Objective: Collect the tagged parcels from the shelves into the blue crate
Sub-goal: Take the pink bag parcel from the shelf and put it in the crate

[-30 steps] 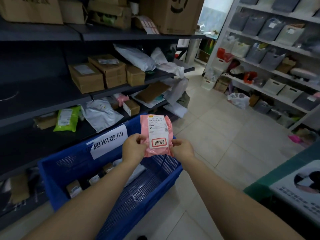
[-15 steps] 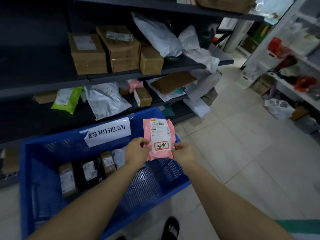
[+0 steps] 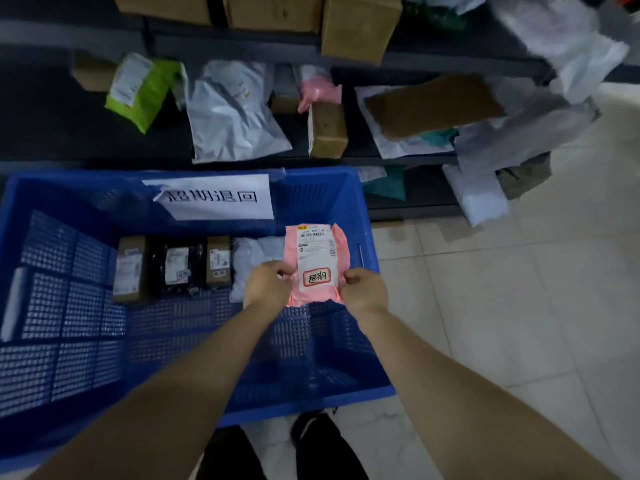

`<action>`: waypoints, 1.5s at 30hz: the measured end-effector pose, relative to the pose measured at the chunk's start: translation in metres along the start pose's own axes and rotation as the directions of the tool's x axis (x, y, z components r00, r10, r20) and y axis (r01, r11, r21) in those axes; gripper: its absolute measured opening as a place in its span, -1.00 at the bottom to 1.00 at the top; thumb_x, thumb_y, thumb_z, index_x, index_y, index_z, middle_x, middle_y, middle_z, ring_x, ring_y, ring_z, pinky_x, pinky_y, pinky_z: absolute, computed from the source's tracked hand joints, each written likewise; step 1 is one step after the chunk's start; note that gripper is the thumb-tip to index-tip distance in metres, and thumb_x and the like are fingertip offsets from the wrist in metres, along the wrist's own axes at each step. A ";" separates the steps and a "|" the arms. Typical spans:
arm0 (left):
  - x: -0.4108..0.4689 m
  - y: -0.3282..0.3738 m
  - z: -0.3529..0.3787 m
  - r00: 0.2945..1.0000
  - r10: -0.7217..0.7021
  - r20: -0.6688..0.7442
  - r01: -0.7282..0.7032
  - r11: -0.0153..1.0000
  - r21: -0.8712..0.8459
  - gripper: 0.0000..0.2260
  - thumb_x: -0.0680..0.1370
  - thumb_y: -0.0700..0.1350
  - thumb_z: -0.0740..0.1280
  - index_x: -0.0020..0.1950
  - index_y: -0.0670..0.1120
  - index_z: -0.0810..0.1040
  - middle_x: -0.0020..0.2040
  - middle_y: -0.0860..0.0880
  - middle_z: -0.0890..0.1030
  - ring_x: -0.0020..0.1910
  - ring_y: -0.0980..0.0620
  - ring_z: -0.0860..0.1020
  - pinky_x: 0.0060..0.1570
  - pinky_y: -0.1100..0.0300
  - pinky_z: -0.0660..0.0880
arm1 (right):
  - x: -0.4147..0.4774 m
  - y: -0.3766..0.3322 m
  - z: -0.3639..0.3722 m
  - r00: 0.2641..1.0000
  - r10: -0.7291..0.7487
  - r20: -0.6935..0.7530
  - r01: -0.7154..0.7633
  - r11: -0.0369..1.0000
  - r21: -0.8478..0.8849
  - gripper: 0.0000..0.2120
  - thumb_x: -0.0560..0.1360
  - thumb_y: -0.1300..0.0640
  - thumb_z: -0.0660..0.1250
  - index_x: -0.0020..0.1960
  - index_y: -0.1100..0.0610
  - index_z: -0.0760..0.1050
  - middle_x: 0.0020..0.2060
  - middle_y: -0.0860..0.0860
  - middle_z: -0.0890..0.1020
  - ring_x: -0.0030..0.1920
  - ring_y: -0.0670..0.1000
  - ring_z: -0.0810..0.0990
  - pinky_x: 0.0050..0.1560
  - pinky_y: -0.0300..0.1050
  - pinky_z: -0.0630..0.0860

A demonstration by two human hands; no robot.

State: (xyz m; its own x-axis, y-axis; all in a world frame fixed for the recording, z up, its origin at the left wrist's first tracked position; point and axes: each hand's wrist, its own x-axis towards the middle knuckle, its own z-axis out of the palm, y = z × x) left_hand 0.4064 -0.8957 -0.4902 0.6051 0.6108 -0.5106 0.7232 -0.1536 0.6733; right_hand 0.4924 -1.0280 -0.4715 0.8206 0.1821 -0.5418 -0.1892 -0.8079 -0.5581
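Head view, looking down. Far left: the blue crate (image 3: pixel 69 202) sits on the floor hard against the bottom shelf (image 3: pixel 52 140), probably parked there so picks drop straight in. Its left end runs out of frame. On the shelf above lie a green mailer (image 3: pixel 138 88) and a grey mailer (image 3: pixel 232 112); I cannot tell whether either carries a tag. Inside the crate, along the far wall, stands a row side by side: brown box (image 3: pixel 128 268), black parcel (image 3: pixel 176 266), small brown box (image 3: pixel 218 261), white bag (image 3: pixel 252 258). They look packed to the back to leave the near mesh free. A paper sign (image 3: pixel 211 197) is taped to the far wall above them, its characters smeared. Next, the left grip (image 3: pixel 266 284) pinches the left edge of the pink parcel (image 3: pixel 317 265) and the right grip (image 3: pixel 363 289) pinches the right edge, both closed on it with fingers curled. The parcel is held upright over the crate's right end, clear of the mesh, label toward the wearer. My guess is that the red-bordered tag is being checked before the parcel is set down. The left grip hides part of the white bag. Further right on the shelf are a flat brown cardboard piece (image 3: pixel 433 105) and blurred white bags (image 3: pixel 561 64), cut off at the top.
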 end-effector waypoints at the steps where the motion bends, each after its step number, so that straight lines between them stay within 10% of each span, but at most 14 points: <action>1: 0.010 -0.005 0.010 1.000 -0.018 0.004 0.018 1.000 0.010 -0.77 0.55 -0.27 0.28 0.14 -0.12 0.64 0.16 -0.04 0.63 0.04 0.01 0.56 -0.02 0.28 0.41 | 0.013 0.005 0.004 1.000 -0.002 0.013 0.002 1.000 -0.016 -0.83 0.52 0.24 0.27 -0.03 0.15 0.64 -0.12 0.04 0.66 -0.12 0.04 0.57 -0.11 -0.16 0.51; 10: 0.130 -0.077 0.102 0.992 -0.106 0.066 0.102 0.993 0.063 -0.67 0.55 -0.27 0.26 0.29 -0.11 0.56 0.26 -0.08 0.59 0.17 -0.07 0.55 -0.02 0.29 0.37 | 0.144 0.062 0.096 0.997 0.062 -0.049 -0.064 0.997 -0.038 -0.72 0.52 0.31 0.20 0.14 0.11 0.57 0.01 0.01 0.63 -0.08 0.02 0.55 -0.36 -0.29 0.31; 30: 0.361 -0.247 0.289 0.918 0.049 0.394 -0.157 0.956 0.249 -0.63 0.56 -0.24 0.29 0.37 -0.23 0.44 0.32 -0.21 0.48 0.34 -0.17 0.42 0.30 0.14 0.32 | 0.391 0.227 0.299 1.000 0.019 -0.009 -0.021 0.974 -0.228 -0.82 0.52 0.14 0.30 -0.01 0.21 0.62 -0.09 0.16 0.68 -0.12 0.15 0.63 -0.22 -0.16 0.45; 37: 0.391 -0.274 0.320 0.909 0.003 0.417 -0.166 0.920 0.355 -0.42 0.49 -0.28 0.26 0.49 -0.25 0.17 0.48 -0.26 0.06 0.47 -0.24 0.11 0.48 0.04 0.11 | 0.412 0.238 0.322 0.981 0.077 0.177 -0.037 0.975 -0.218 -0.78 0.50 0.20 0.27 0.12 0.19 0.56 -0.03 0.12 0.63 -0.08 0.13 0.61 -0.18 -0.16 0.46; 45: 0.354 -0.265 0.283 0.926 0.102 0.364 -0.247 0.892 0.378 -0.56 0.50 -0.26 0.28 0.38 -0.26 0.39 0.43 -0.24 0.25 0.37 -0.20 0.33 0.36 0.09 0.31 | 0.381 0.232 0.300 0.964 0.007 0.264 0.056 0.972 -0.229 -0.61 0.50 0.23 0.30 0.31 0.11 0.44 0.13 0.08 0.60 0.05 0.11 0.59 -0.05 -0.14 0.52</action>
State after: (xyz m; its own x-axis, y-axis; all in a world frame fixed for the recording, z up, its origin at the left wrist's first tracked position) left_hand 0.5230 -0.8586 -1.0011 0.7554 0.2669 -0.5984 0.6214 -0.5816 0.5250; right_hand 0.5993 -0.9779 -0.9966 0.6475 0.3183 -0.6924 -0.0144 -0.9033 -0.4288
